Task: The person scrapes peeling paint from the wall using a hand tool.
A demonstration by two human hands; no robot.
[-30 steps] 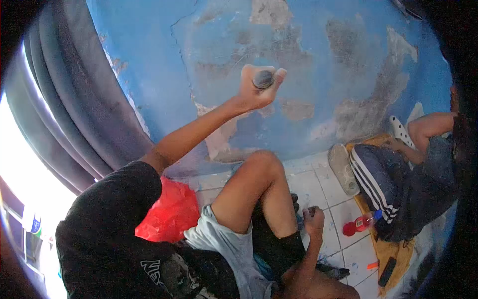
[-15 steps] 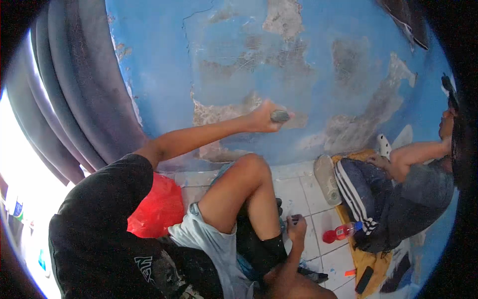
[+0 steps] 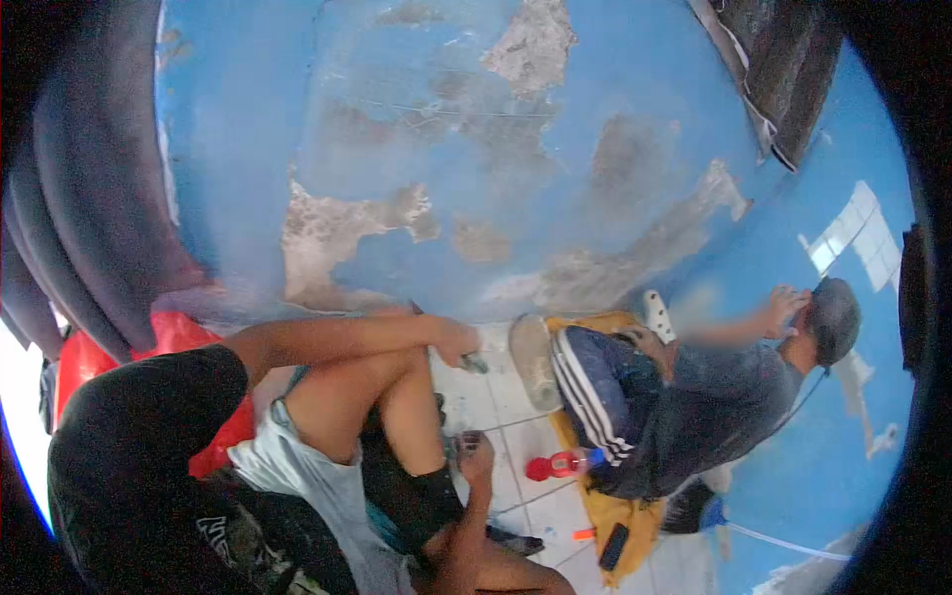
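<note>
My left hand (image 3: 454,342) reaches across my raised knee and is closed round a grey-green object (image 3: 477,365). Only a rounded end of that object shows, so its kind is unclear. Below it, my right hand (image 3: 475,457) rests low near my shin, above the white tiled floor (image 3: 511,436). Its fingers are curled, with something dark at the fingertips that is too small to name. The blue wall (image 3: 387,263) ahead has patches of bare grey plaster (image 3: 332,228) where the paint is gone.
Another person (image 3: 714,397) sits at the right, facing the wall. Between us are a sandal (image 3: 534,362), a bottle of red liquid (image 3: 563,464), a yellow cloth (image 3: 595,506) and a black phone-like object (image 3: 614,545). Dark curtains (image 3: 109,169) and a red plastic bag (image 3: 84,367) are at the left.
My left hand has come down from the wall to beside my knee, still holding the grey-green object. The view has turned right. The other person's arm is now raised toward their head.
</note>
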